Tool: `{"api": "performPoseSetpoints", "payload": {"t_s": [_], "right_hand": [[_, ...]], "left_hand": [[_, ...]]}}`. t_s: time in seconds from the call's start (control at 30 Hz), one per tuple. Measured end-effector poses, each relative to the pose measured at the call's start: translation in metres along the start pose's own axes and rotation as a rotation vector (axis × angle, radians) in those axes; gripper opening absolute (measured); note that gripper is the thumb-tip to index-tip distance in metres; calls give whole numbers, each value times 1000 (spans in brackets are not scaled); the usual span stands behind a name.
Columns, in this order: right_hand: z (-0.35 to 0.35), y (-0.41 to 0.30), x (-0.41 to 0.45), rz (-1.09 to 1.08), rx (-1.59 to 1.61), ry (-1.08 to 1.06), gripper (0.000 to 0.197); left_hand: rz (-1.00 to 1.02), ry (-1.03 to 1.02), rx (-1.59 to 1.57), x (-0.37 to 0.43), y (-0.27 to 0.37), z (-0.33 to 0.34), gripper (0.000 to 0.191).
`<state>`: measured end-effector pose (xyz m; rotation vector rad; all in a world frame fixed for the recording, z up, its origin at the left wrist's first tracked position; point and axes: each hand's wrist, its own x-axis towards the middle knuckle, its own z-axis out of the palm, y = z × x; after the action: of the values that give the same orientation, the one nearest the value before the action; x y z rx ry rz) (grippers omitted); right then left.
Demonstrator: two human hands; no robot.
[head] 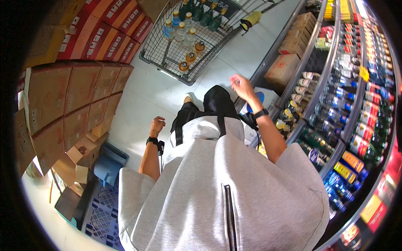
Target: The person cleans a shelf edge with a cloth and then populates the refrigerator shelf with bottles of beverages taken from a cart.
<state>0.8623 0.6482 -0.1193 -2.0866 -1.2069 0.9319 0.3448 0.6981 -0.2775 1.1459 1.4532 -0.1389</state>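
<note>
My left hand (157,124) hangs beside my left thigh, fingers loosely curled and apart, holding nothing. My right hand (240,84) is raised in front of my right knee, fingers partly bent, with nothing seen in it. Ahead of me stands a wire shopping cart (194,81). In it are green glass bottles (206,18) at the far end, clear bottles with gold caps (180,32) at the left, and amber bottles (191,57) nearer to me. To the right of my right hand, a cardboard box (282,69) sits on the lowest shelf.
Shelves of bottles (337,88) curve along my right side, with a metal shelf edge (329,55). Stacked cardboard cartons (49,94) line the left. An open carton (75,155), a blue bin (108,169) and a plastic crate (102,204) are at the lower left.
</note>
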Motion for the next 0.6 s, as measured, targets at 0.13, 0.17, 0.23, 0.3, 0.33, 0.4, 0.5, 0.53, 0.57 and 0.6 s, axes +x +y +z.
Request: {"api": "performPoseSetpoints", "payload": {"t_s": [0.13, 0.17, 0.23, 0.3, 0.33, 0.4, 0.5, 0.53, 0.57, 0.6], "right_hand": [[-23, -12, 149, -251, -268, 114, 27], [-27, -16, 185, -316, -363, 111, 31], [-37, -10, 256, -377, -570, 81, 35], [-45, 0, 316, -435, -777, 56, 39], [-49, 2, 346, -399, -889, 12, 48], [-48, -6, 391, -259, -1077, -129, 62], [-42, 27, 445, -255, -1190, -230, 13], [-37, 28, 452, -263, -1183, -252, 13], [-33, 28, 458, -211, -1159, -360, 15], [-28, 29, 469, -160, -1133, -457, 22]], "left_hand": [[10, 94, -107, 9, 25, 4, 22], [18, 129, -181, 8, 28, 5, 23], [-35, 160, -196, 3, 42, 10, 26], [-87, 182, -205, -10, 64, 20, 30], [-143, 219, -256, -17, 81, 26, 31], [-194, 262, -372, -37, 101, 33, 32], [-221, 274, -442, -44, 129, 46, 35], [-230, 296, -454, -49, 139, 52, 34], [-236, 317, -465, -52, 149, 57, 33], [-245, 327, -464, -52, 155, 58, 33]]}}
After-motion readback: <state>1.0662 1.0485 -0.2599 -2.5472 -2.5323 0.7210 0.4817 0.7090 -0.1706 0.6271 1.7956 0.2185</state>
